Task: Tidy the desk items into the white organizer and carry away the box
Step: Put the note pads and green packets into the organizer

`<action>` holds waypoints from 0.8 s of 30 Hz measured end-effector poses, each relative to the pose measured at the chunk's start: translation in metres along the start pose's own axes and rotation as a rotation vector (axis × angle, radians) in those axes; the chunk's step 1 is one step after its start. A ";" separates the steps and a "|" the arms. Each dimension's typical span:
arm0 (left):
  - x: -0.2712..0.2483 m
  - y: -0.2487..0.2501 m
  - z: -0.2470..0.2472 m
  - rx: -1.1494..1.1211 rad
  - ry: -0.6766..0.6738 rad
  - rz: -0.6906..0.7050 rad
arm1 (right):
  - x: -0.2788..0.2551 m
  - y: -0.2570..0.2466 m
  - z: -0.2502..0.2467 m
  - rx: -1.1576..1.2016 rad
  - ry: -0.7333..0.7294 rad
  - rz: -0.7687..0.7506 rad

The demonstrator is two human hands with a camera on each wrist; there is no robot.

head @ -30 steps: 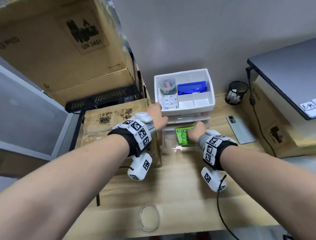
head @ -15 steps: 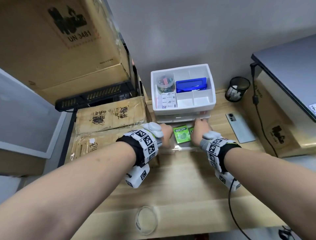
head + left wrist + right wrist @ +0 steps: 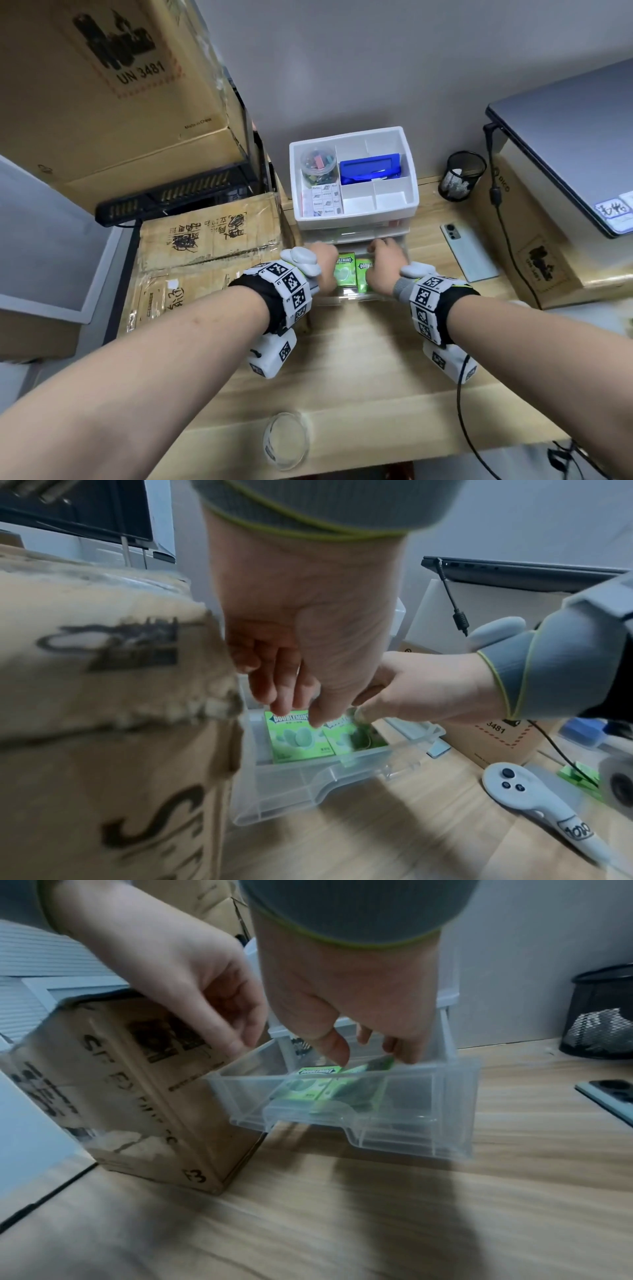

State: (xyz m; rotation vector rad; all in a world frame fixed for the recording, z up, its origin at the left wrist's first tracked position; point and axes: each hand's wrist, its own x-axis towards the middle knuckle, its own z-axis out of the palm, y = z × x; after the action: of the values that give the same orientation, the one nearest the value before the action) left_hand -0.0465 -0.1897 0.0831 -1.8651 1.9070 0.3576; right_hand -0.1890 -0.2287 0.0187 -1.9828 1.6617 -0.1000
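The white organizer (image 3: 356, 219) stands against the wall with its clear bottom drawer (image 3: 349, 299) pulled out. Two green Doublemint packs (image 3: 344, 274) lie flat side by side in the drawer (image 3: 308, 777). My left hand (image 3: 301, 712) hangs over the left pack (image 3: 294, 739), fingers pointing down and loosely spread, tips at its top edge. My right hand (image 3: 369, 1053) reaches into the drawer (image 3: 411, 1123) from the right, thumb and fingertips at the right pack (image 3: 356, 1085). A taped cardboard box (image 3: 205, 246) stands directly left of the organizer.
A phone (image 3: 469, 251) lies right of the organizer and a black mesh cup (image 3: 462, 176) stands behind it. A laptop (image 3: 575, 144) rests on a carton at the right. A clear round lid (image 3: 286, 438) lies near the desk's front edge. A grey controller (image 3: 534, 802) lies on the desk.
My left hand moved from the organizer's left side to above the left pack. My right hand went to the drawer's back right, then came down on the right pack.
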 end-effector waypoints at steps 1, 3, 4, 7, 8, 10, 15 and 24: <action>-0.003 -0.001 -0.006 -0.027 0.036 -0.023 | -0.004 -0.001 -0.003 0.002 0.030 -0.046; -0.007 -0.004 -0.015 -0.050 0.116 -0.032 | -0.012 -0.003 -0.009 0.066 0.039 -0.138; -0.011 -0.006 -0.021 -0.037 0.165 -0.026 | -0.017 -0.006 -0.012 0.118 -0.005 -0.157; -0.018 -0.009 -0.032 0.083 0.246 -0.060 | -0.034 -0.016 -0.022 0.099 -0.240 -0.187; -0.019 -0.009 -0.035 0.104 0.234 -0.091 | -0.038 -0.019 -0.024 0.048 -0.310 -0.209; -0.025 -0.013 -0.043 0.076 0.214 -0.153 | -0.044 -0.025 -0.028 0.021 -0.360 -0.252; -0.029 -0.031 -0.045 -0.189 0.337 -0.302 | -0.053 -0.030 -0.024 0.127 -0.491 -0.216; -0.003 -0.035 -0.053 -0.568 0.594 -0.459 | -0.060 -0.020 0.001 -0.284 -0.552 -0.169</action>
State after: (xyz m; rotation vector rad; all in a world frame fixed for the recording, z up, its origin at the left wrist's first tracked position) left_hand -0.0184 -0.2148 0.1345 -2.9805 1.7287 0.2160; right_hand -0.1852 -0.1708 0.0441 -2.0983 1.1987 0.5997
